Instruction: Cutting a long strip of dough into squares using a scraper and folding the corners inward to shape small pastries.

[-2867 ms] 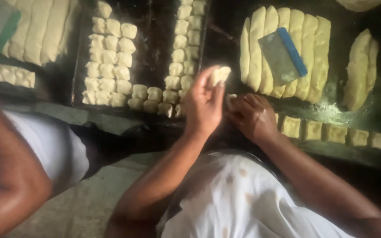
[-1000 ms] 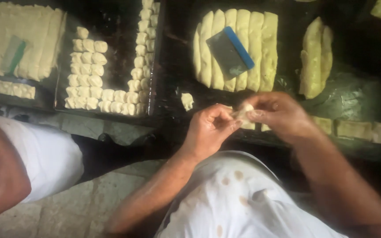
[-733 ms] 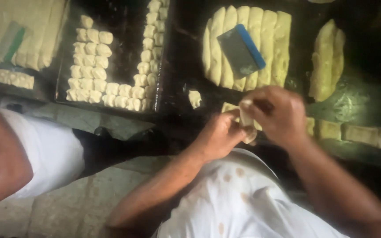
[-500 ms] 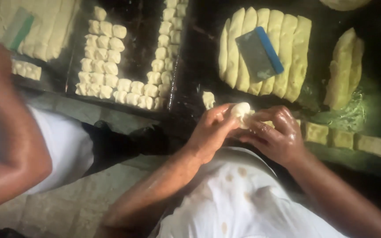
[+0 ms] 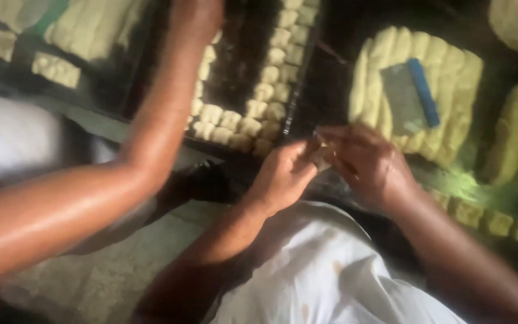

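Note:
My left hand [image 5: 286, 174] and my right hand [image 5: 364, 162] meet in front of me and together pinch a small pale dough piece [image 5: 322, 157], mostly hidden between the fingers. Just beyond them lies a dark baking tray [image 5: 298, 114] lined with rows of small dough pieces [image 5: 253, 117]. To the right, a slab of dough strips [image 5: 391, 90] carries a grey scraper with a blue handle [image 5: 412, 96].
Another person's arm [image 5: 151, 132] reaches from the left across the tray. More dough strips [image 5: 514, 135] lie at the far right, cut dough cubes [image 5: 493, 222] along the near edge, and another dough slab [image 5: 91, 24] at top left.
The other person's arm has swung in from the left and now stretches over the tray. My hands stay together on the dough piece, shifted slightly as the view moved.

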